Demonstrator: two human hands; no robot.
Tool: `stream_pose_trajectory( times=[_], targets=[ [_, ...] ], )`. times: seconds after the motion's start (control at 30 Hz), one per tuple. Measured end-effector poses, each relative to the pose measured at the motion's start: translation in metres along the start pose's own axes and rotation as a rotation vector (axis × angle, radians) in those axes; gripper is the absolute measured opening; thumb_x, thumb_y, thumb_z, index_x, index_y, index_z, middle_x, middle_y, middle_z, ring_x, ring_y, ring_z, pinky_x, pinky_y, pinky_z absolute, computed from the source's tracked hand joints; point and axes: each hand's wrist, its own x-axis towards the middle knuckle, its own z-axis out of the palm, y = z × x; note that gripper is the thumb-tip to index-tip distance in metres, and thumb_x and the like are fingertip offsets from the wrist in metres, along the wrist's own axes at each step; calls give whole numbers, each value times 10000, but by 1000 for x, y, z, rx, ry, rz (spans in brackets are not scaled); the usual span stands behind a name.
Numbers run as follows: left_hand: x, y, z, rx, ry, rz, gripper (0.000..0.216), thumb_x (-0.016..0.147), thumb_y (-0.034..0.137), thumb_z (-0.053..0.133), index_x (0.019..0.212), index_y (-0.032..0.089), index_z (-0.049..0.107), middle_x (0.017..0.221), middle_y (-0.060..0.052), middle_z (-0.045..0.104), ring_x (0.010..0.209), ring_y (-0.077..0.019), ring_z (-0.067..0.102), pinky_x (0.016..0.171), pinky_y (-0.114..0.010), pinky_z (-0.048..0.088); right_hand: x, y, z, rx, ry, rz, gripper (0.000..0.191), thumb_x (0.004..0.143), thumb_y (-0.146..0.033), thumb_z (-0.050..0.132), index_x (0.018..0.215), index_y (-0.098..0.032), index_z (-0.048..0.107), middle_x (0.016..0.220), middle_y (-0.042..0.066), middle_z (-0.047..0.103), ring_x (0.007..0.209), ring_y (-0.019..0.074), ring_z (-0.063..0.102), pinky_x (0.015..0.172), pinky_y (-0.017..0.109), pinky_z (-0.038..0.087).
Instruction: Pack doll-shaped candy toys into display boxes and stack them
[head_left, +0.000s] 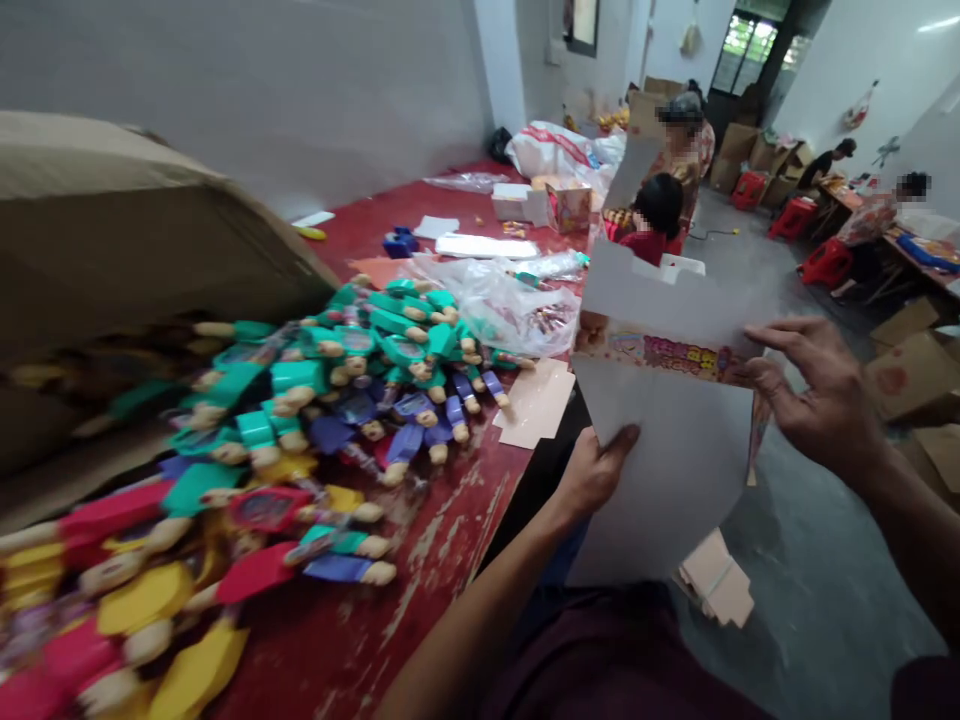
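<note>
A large cardboard box blank [667, 460] is up in front of me, its plain pale side facing me. A printed strip [660, 350] with colourful lettering runs across it, and a notched flap [637, 275] rises above. My left hand [596, 472] grips the blank's left edge, thumb on the pale face. On the right edge, by the end of the printed strip, my right hand [817, 390] holds it between thumb and fingers. Left of the blank, a pile of plastic toys [405, 330] in teal, purple, red and yellow with beige ends covers part of the red table [442, 530].
A big brown carton [150, 230] lies open at the left. Clear plastic bags [495, 300] and a flat beige card piece [532, 402] lie on the table. Bundled card pieces [716, 580] are below the blank. Several people sit farther off, with red stools [825, 262] and cartons [911, 350].
</note>
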Motion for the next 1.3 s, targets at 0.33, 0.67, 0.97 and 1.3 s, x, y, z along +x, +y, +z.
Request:
stream_pose_trajectory(
  times=[0.33,0.67,0.97,1.3],
  targets=[
    [-70,52,-106,591,649,89,366,1018,475,480,1083,182,690,949,-117,752,965,-269,725,931,-378,567,117,-126,69,216,-42,-424,631,1040,-629,450,1462,-164,511,1201,155,671,1090,294,614,963,467,464],
    [-253,64,-189,1109,971,-194,334,841,200,479,1142,184,624,947,-96,743,833,-241,716,762,-321,549,89,-245,140,752,-761,-418,632,979,-767,371,678,-224,491,610,-7,503,575,139,442,550,296,323],
    [-341,16,-162,585,849,-317,369,834,395,657,1137,185,668,1034,-106,763,906,-248,744,835,-331,583,-47,-270,179,949,-1569,-368,531,1033,-609,307,757,-204,509,768,37,605,692,166,520,643,300,372],
    [-345,118,-132,-69,927,-657,696,885,586,667,1476,228,579,1498,-126,591,1336,-336,577,1099,-433,490,-113,-318,166,961,-1685,-458,293,1063,-399,375,1084,-183,573,957,96,692,855,220,630,751,322,416]
  ],
)
